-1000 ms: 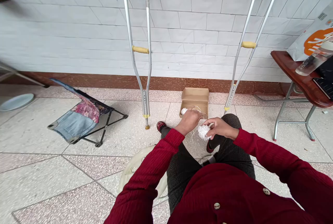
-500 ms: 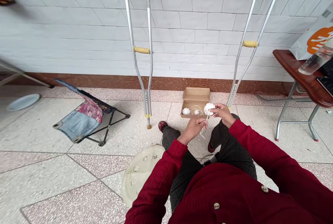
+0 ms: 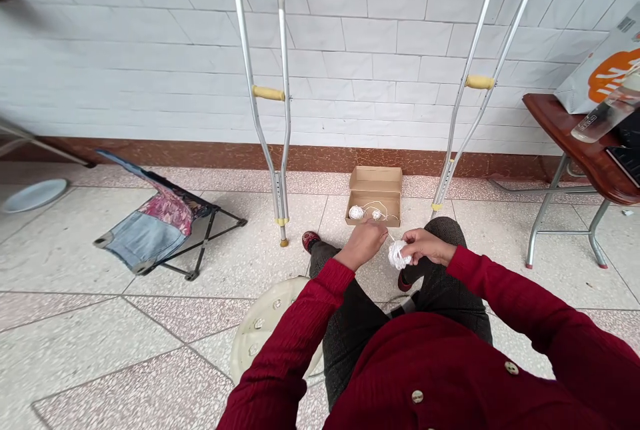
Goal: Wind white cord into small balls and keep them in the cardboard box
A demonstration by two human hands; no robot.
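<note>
My right hand (image 3: pixel 425 246) is closed on a white ball of yarn (image 3: pixel 399 255) above my knee. A short stretch of yarn (image 3: pixel 391 237) runs from the ball to my left hand (image 3: pixel 367 241), whose fingers are pinched on it. Beyond my hands, an open cardboard box (image 3: pixel 376 182) sits on the floor with its lid folded back toward the wall. Inside lie a larger white yarn ball (image 3: pixel 357 213) and a smaller one (image 3: pixel 377 215), with loose strands curling around them.
Two crutches, a left one (image 3: pixel 279 197) and a right one (image 3: pixel 445 180), lean on the tiled wall. A folding chair (image 3: pixel 150 227) stands at left, a round plastic stool (image 3: pixel 245 333) beside my leg. A brown stool (image 3: pixel 565 130) at right holds a bottle (image 3: pixel 600 117) and a bag (image 3: pixel 575 93).
The yarn ball in my right hand has moved down, toward my body. My left hand has turned knuckles-up and risen slightly, holding the yarn. The view has shifted a little.
</note>
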